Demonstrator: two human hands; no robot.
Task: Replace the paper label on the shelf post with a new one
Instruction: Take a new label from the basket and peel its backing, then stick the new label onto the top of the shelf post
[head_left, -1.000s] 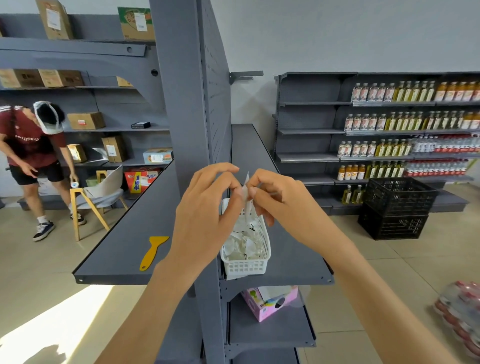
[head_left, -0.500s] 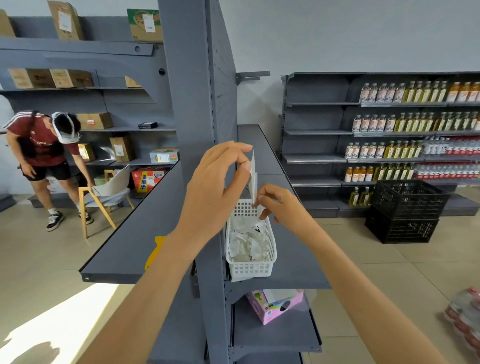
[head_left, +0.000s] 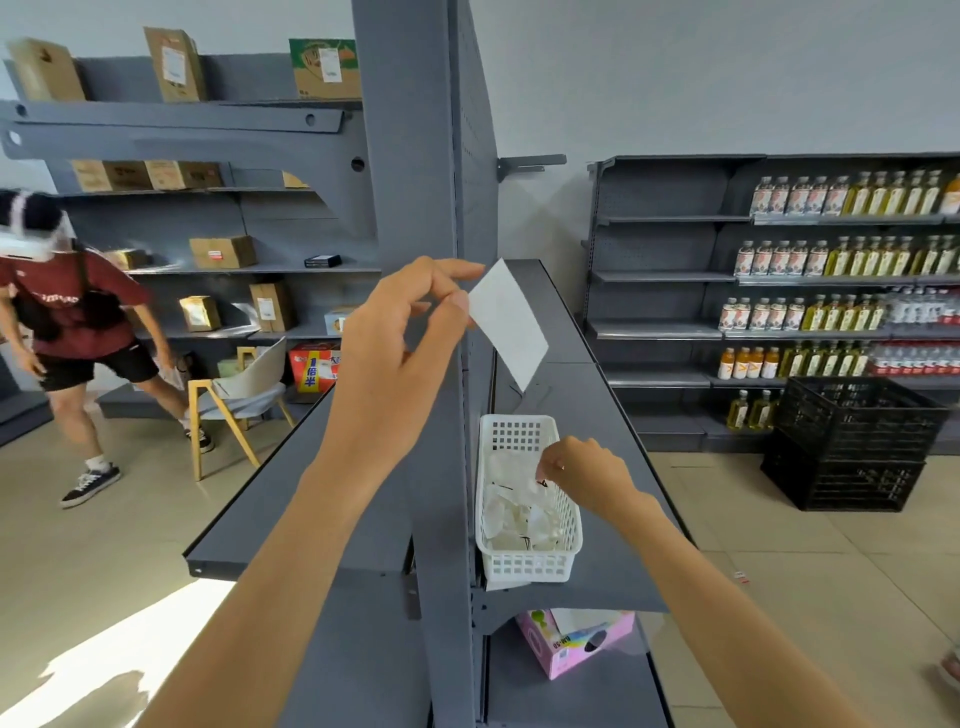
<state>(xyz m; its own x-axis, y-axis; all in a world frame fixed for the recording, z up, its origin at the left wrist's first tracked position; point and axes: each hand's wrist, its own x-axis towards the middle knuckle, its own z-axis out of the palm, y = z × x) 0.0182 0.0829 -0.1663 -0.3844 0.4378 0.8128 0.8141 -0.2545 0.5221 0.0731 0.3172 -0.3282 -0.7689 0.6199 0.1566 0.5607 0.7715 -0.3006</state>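
Note:
My left hand (head_left: 400, 358) is raised in front of the grey shelf post (head_left: 410, 156), pinching a blank white paper label (head_left: 509, 322) by its left edge between thumb and fingers. The label hangs tilted to the right of the post. My right hand (head_left: 582, 473) is lower, over the white plastic basket (head_left: 524, 564) on the right-hand shelf. Its fingers are pinched together at a small scrap of paper just above the crumpled white papers (head_left: 514, 514) that fill the basket.
Grey shelves (head_left: 270, 499) run away on both sides of the post. A pink box (head_left: 571, 644) lies on the shelf below the basket. A person in a red shirt (head_left: 67, 322) bends near a chair (head_left: 244, 389) at left. Black crates (head_left: 852, 441) and bottle shelves stand at right.
My hands have separated: the left one rose with the label, which now faces me flat, and the right one dropped down to the basket.

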